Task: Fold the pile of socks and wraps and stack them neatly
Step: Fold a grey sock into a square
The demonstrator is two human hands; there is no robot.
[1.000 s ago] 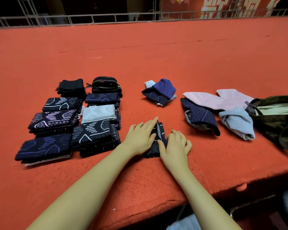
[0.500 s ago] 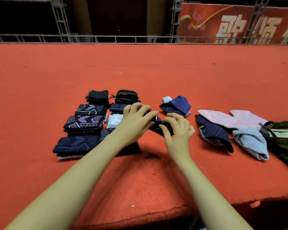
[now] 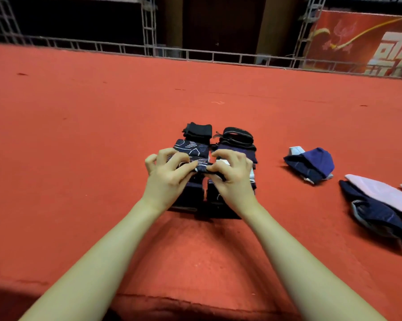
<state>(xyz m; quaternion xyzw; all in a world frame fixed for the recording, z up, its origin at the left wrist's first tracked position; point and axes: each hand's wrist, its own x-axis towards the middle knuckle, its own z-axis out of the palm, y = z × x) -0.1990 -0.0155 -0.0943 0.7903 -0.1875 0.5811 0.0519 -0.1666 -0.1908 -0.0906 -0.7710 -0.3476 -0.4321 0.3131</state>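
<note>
A small folded dark sock [image 3: 203, 169] with a white edge is held between both hands above the stacks. My left hand [image 3: 168, 179] pinches its left end and my right hand [image 3: 233, 179] pinches its right end. Under the hands lie two rows of folded dark patterned socks [image 3: 190, 147], mostly hidden by my hands. A black folded piece [image 3: 197, 130] and a black rolled wrap [image 3: 237, 135] sit at the far end of the rows. Unfolded pieces lie to the right: a blue and navy bundle [image 3: 312, 164], a navy sock [image 3: 376, 214] and a pale pink piece [image 3: 380, 193].
Everything rests on a wide red carpeted platform [image 3: 102, 135], whose near edge [image 3: 195, 297] runs below my forearms. A metal truss railing [image 3: 195, 54] borders the far side, with a red banner [image 3: 362, 42] behind it at the right.
Both hands lifted the folded sock off the carpet and carried it left, over the stacks. The view has swung left, so the unfolded pieces now sit at the right edge.
</note>
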